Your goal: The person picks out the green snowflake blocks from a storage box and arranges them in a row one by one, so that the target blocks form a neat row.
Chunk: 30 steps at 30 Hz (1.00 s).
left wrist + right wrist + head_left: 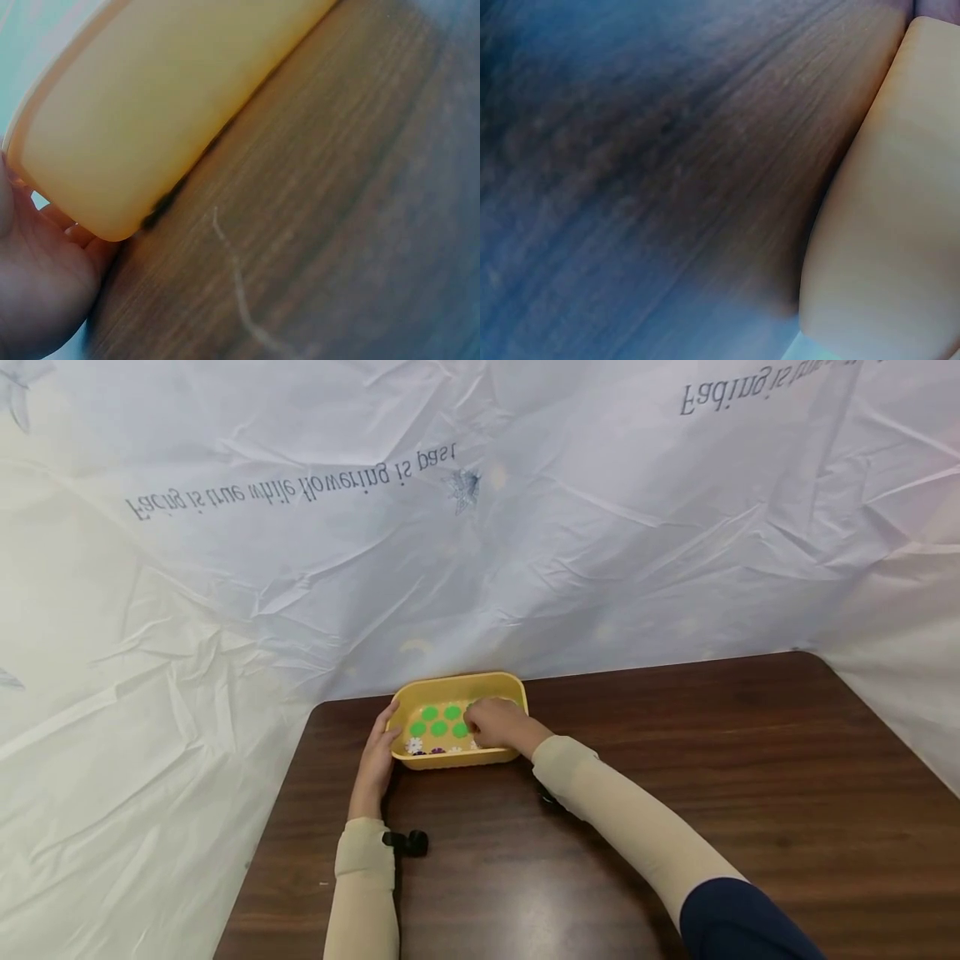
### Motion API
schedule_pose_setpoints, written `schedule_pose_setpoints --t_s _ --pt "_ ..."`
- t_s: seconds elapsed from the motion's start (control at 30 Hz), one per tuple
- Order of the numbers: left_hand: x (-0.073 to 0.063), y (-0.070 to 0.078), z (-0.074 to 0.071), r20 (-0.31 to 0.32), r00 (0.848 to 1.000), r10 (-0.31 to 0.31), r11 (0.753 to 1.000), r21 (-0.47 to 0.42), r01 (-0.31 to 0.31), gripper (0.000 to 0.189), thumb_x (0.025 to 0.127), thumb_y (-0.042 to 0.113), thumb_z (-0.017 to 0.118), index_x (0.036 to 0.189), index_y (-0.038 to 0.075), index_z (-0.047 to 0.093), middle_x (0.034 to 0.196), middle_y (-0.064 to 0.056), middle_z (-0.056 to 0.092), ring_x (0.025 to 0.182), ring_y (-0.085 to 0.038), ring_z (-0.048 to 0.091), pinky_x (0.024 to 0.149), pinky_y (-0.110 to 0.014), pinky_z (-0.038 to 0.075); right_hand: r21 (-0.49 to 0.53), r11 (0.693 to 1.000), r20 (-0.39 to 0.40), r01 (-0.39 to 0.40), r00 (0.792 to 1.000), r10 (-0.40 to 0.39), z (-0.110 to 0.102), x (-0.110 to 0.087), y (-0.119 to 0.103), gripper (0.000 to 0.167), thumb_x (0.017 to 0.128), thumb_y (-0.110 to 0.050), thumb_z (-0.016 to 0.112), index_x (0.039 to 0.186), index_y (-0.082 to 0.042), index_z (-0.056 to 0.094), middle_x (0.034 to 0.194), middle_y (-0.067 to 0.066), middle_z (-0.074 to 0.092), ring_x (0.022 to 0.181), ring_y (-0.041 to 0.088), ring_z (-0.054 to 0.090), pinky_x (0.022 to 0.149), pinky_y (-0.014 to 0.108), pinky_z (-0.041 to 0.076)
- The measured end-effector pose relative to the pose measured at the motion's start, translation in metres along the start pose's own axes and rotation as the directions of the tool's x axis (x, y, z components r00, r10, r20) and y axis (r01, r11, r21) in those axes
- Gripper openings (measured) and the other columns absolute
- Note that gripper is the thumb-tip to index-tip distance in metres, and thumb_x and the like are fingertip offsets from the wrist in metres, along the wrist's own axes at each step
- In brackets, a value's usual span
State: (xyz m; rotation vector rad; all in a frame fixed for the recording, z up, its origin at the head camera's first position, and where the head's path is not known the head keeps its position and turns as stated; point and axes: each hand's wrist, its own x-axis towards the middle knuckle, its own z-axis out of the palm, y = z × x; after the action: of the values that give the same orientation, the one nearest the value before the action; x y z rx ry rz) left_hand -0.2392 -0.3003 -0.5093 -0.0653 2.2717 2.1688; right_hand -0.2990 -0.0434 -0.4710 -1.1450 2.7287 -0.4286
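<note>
A yellow plastic basin (pixel 457 761) stands near the table's far edge. Green round pieces (pixel 438 728) lie in rows on its floor, with white flower-shaped pieces (pixel 414 745) and purple ones (pixel 438 751) along the near side. My left hand (pixel 377 760) grips the basin's left end, thumb at the rim and fingers on the outer wall; the left wrist view shows that hand (pixel 45 277) against the basin's end (pixel 112 172). My right hand (pixel 497 723) reaches inside at the right, fingers bent downward over the green pieces. Its fingertips are hidden, so I cannot tell what they hold.
The dark wooden table (pixel 712 777) extends to the right and toward me. A white printed sheet (pixel 525 527) hangs right behind the basin. Dark wrist devices (pixel 408 843) sit by both forearms. The right wrist view shows the basin's outer wall (pixel 889 195) beside the wood.
</note>
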Motion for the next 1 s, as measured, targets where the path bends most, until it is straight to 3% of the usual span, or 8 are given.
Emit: schedule_pose_setpoints --t_s 0.17,0.47,0.67,0.87,1.0 --pt "0.0038 -0.0016 -0.0015 -0.002 1.0 -0.006 1.0 -0.028 0.006 0.055 0.114 0.011 0.034 0.169 0.014 0.028 0.176 -0.001 0.01 0.16 -0.024 0.01 0.124 -0.048 0.019 0.006 1.0 -0.027 -0.005 1.0 0.005 -0.0016 -0.0001 -0.0015 0.045 0.106 -0.004 0.055 0.069 -0.019 0.033 0.065 -0.004 0.027 0.062 0.012 0.019 0.059 0.029 0.025" --pt "0.0025 -0.0009 -0.0018 0.001 1.0 -0.001 1.0 -0.026 0.001 0.054 0.114 0.011 0.035 0.168 0.014 0.029 0.176 0.0 0.011 0.16 -0.023 0.012 0.124 -0.047 0.02 0.063 0.998 0.019 -0.006 1.0 0.005 -0.0018 0.0001 0.0009 0.049 0.099 0.007 0.058 0.076 -0.019 0.022 0.077 -0.002 0.014 0.066 0.014 0.012 0.063 0.032 0.019" --pt "0.0032 0.0019 -0.0005 -0.011 1.0 0.0 1.0 -0.012 0.0 0.055 0.113 0.013 0.037 0.168 0.016 0.031 0.176 0.001 0.013 0.159 -0.022 0.014 0.122 -0.046 0.023 0.083 0.996 0.014 0.02 1.0 -0.021 -0.004 0.0004 0.0034 0.047 0.095 0.005 0.063 0.074 -0.018 0.028 0.078 -0.001 0.02 0.069 0.015 0.018 0.066 0.034 0.023" --pt "0.003 0.0029 0.0002 -0.014 1.0 -0.018 1.0 -0.024 0.017 0.055 0.113 0.01 0.036 0.168 0.013 0.03 0.176 -0.001 0.011 0.16 -0.023 0.01 0.125 -0.047 0.018 0.079 0.997 0.043 -0.004 0.999 0.001 -0.0024 0.0002 0.0044 0.038 0.097 0.002 0.064 0.07 -0.021 0.05 0.088 -0.005 0.052 0.076 0.012 0.034 0.07 0.033 0.033" --pt "0.0025 0.0016 0.0006 -0.021 1.0 -0.012 1.0 -0.017 0.012 0.055 0.113 0.01 0.037 0.168 0.014 0.031 0.176 -0.001 0.013 0.161 -0.022 0.009 0.126 -0.046 0.016 0.086 0.996 0.033 -0.002 0.999 -0.001 -0.0003 0.0014 0.0044 0.045 0.098 0.006 0.058 0.067 -0.02 0.04 0.078 -0.004 0.038 0.072 0.013 0.027 0.065 0.033 0.028"
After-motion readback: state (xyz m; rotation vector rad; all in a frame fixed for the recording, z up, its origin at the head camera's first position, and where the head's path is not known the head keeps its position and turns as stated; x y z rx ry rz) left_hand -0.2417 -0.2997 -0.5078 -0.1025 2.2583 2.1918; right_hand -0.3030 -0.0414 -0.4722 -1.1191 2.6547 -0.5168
